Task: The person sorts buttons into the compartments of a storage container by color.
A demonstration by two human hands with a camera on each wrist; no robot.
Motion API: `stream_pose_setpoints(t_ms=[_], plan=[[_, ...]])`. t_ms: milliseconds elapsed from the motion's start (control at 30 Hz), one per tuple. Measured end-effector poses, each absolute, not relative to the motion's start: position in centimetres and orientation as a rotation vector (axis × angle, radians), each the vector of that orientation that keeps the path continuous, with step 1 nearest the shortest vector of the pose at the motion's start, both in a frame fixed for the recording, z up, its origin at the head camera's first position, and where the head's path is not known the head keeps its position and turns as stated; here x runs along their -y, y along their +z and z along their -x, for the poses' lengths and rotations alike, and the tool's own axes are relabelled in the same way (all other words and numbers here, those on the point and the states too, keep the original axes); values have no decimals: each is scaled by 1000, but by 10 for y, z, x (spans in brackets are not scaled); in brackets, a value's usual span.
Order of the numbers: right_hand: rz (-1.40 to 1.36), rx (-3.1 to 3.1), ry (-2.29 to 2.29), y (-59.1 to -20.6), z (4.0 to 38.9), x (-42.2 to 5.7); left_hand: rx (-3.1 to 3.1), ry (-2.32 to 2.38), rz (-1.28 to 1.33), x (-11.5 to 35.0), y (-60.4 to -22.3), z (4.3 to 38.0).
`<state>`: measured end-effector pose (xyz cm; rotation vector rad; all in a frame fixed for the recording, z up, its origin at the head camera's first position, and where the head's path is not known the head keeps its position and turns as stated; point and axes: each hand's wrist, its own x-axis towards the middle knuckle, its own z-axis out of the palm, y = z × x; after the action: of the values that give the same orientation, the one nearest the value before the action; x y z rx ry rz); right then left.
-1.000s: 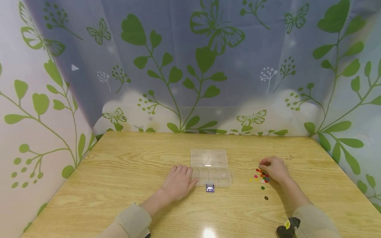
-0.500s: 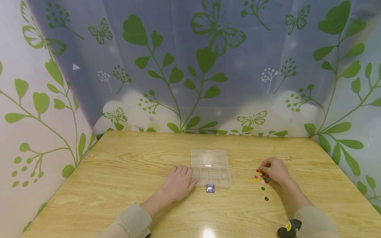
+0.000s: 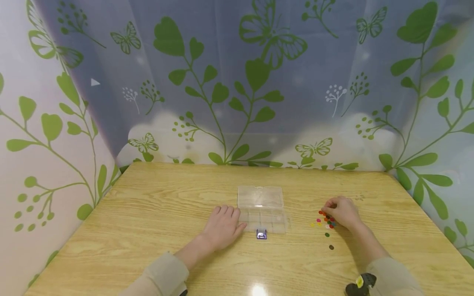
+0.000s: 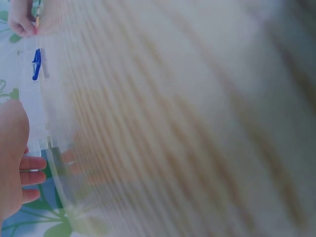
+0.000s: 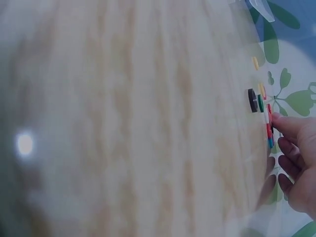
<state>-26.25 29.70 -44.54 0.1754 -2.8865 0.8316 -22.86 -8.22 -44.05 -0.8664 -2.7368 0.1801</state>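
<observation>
A clear plastic compartment box [image 3: 278, 220] stands on the table with its lid [image 3: 260, 196] folded back. At its front edge sits a small dark blue plastic piece [image 3: 261, 234], like a clasp. My left hand [image 3: 222, 228] rests flat, fingers extended, along the box's left side. My right hand [image 3: 342, 210] is at a small pile of coloured round button-like discs [image 3: 326, 218], thumb and index fingertips close together at its far edge and the other fingers curled. In the right wrist view the thumb tip meets a red disc [image 5: 269, 112]; I cannot tell whether anything is pinched.
Toward me from the pile lie a single green disc [image 3: 327, 234] and a dark disc [image 3: 331, 247]. Beyond the right hand are small pale specks [image 3: 359, 197] on the wooden table [image 3: 177, 185]. A leaf-and-butterfly printed curtain [image 3: 229, 82] encloses the table's back and sides.
The right thumb and index fingertips have come slightly nearer the pile since a second ago. The left hand and the box have stayed in place.
</observation>
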Motion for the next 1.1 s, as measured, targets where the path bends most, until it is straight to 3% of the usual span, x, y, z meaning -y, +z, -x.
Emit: stream_pose_setpoints(t_ms=[400,1100], plan=[[-178,2812,1253,-429,258,-285,2731,167,867,82,-440,228],[-379,2746,1388,-413,251,-236,2750,164,872,82,-439,228]])
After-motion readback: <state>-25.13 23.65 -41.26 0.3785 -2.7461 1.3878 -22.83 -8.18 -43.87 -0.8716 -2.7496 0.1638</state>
